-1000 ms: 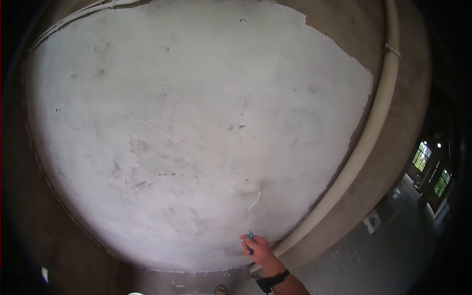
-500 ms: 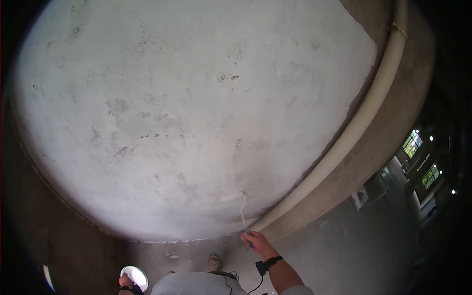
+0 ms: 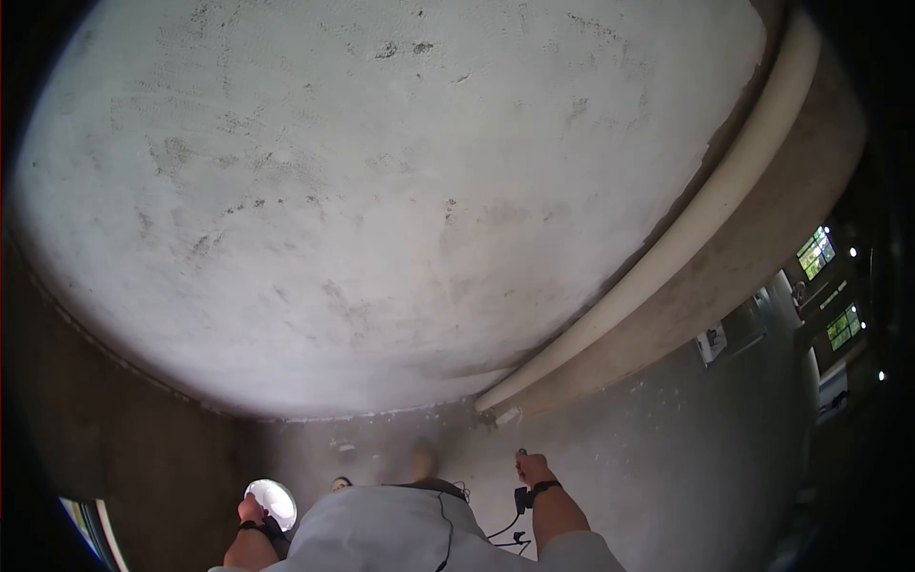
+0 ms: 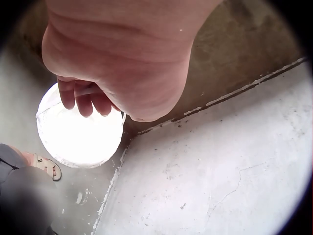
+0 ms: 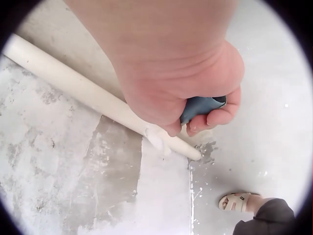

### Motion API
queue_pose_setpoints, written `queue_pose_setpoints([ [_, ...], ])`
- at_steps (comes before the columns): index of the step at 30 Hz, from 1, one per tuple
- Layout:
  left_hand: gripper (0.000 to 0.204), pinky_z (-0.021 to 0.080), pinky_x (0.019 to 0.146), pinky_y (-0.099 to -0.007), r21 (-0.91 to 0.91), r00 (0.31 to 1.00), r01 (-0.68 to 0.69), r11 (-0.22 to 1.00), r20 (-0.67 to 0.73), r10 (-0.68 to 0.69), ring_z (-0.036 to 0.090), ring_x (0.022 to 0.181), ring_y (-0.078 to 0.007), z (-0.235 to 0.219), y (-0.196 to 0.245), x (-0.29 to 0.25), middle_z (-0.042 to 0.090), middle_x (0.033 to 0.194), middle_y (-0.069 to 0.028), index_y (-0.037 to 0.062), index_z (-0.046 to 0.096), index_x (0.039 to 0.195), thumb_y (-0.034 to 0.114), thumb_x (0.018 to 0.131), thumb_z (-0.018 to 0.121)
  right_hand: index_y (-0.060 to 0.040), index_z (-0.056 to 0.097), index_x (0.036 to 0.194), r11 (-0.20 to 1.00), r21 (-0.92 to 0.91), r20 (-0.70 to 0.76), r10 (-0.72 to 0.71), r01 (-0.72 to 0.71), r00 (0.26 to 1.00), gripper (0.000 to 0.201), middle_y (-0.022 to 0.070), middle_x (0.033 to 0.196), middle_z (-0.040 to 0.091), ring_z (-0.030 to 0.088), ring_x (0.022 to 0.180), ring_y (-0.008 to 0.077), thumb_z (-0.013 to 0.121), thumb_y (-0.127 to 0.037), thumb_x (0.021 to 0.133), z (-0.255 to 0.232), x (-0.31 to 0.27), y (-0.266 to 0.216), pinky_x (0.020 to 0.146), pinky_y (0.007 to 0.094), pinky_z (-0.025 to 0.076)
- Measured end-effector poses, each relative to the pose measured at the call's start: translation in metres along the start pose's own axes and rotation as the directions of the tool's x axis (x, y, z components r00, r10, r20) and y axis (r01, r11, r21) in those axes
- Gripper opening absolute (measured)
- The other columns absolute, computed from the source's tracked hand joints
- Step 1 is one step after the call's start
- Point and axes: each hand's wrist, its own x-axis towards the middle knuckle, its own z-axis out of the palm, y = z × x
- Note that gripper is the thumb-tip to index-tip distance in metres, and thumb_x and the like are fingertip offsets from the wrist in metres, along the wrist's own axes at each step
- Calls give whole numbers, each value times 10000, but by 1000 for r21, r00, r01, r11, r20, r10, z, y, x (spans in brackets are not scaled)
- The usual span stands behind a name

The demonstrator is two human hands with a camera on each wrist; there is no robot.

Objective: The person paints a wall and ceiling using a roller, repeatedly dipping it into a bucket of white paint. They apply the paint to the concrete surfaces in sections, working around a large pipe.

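Observation:
My right hand [image 3: 536,470] grips the blue handle [image 5: 203,108] of a paint roller, its fingers curled round it. The white roller head [image 5: 156,139] shows past the hand in the right wrist view, overlapping the foot of the pale pipe. Low at the left, my left hand [image 3: 251,508] holds a white bucket [image 3: 274,503] by its bail. Seen from the left wrist, the curled fingers [image 4: 84,103] are above the bucket's mouth, whose bright white inside is overexposed. Ahead stands a wall [image 3: 381,191] coated in patchy white, with grey rough spots.
A thick cream pipe [image 3: 667,257] runs down the wall's right side to the floor. Paint flecks dot the grey floor [image 3: 648,458]. A bare brown wall [image 3: 124,419] meets the white one at the left. A cable [image 3: 505,527] hangs by my right wrist.
The roller has come down the white wall to near the pipe's foot. The head view has tilted down, bringing the bucket, left hand and my shirt into sight.

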Motion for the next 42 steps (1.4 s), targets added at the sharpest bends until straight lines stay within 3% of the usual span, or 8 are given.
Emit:
queue_pose_setpoints([
  [4, 228, 418, 469, -388, 44, 999, 31, 999, 16, -32, 450, 531, -199, 6, 5, -6, 442, 654, -57, 92, 551, 947, 298, 877, 480, -69, 554, 720, 997, -69, 14, -27, 28, 1000, 221, 24, 623, 548, 522, 511, 125, 674, -183, 867, -17, 9, 7, 440, 274, 414],
  [13, 368, 460, 459, -350, -38, 999, 31, 999, 28, -30, 519, 551, -215, 36, 15, -18, 543, 725, -88, 14, 603, 1067, 329, 897, 517, -43, 544, 823, 981, 72, 221, -191, 179, 956, 172, 42, 696, 551, 537, 554, 135, 618, -178, 899, 23, -1, -69, 461, 295, 454],
  [21, 312, 446, 473, -376, -67, 998, 41, 997, 58, -37, 501, 538, -204, 52, 25, -32, 480, 685, -64, 59, 553, 932, 359, 898, 474, -44, 508, 729, 921, 320, 194, -295, 224, 936, 271, 37, 595, 485, 446, 411, 142, 592, -223, 914, 48, -3, -113, 339, 315, 334],
  [24, 286, 433, 469, -406, -186, 999, 45, 981, 34, -39, 494, 530, -206, 45, 19, -43, 440, 659, -57, 87, 500, 876, 370, 880, 464, -45, 502, 736, 946, 90, 194, -324, 312, 926, 261, 40, 595, 480, 453, 421, 147, 590, -217, 911, 54, -10, -130, 347, 312, 346],
  [32, 291, 355, 541, -392, -383, 959, 283, 879, 121, -256, 435, 538, -200, 11, 3, -68, 364, 561, -25, 142, 387, 668, 342, 830, 524, -56, 490, 774, 950, 89, 213, -311, 299, 926, 200, 42, 574, 464, 447, 433, 164, 570, -179, 910, 86, -19, -124, 357, 325, 349],
  [37, 244, 372, 593, -392, -384, 950, 308, 871, 79, -302, 459, 619, -215, -1, -4, -64, 427, 651, -14, 153, 434, 771, 369, 822, 536, -20, 503, 821, 912, -77, 239, -376, 403, 895, 191, 79, 594, 511, 503, 427, 191, 572, -182, 898, 109, -37, -102, 353, 349, 394],
  [40, 204, 360, 647, -326, -397, 934, 334, 855, 21, -356, 399, 616, -131, -7, 17, -108, 399, 662, 24, 154, 438, 766, 321, 815, 545, 27, 520, 886, 827, -309, 142, -448, 469, 883, 251, 122, 618, 557, 587, 459, 244, 589, -215, 883, 124, -69, -92, 377, 375, 458],
  [42, 232, 368, 653, -361, -398, 929, 354, 846, 49, -366, 425, 654, -168, -31, -7, -64, 417, 671, 11, 153, 439, 777, 357, 813, 544, 42, 530, 884, 707, -449, 186, -524, 546, 831, 288, 142, 567, 585, 615, 453, 279, 557, -245, 882, 137, -88, -81, 483, 391, 506],
])
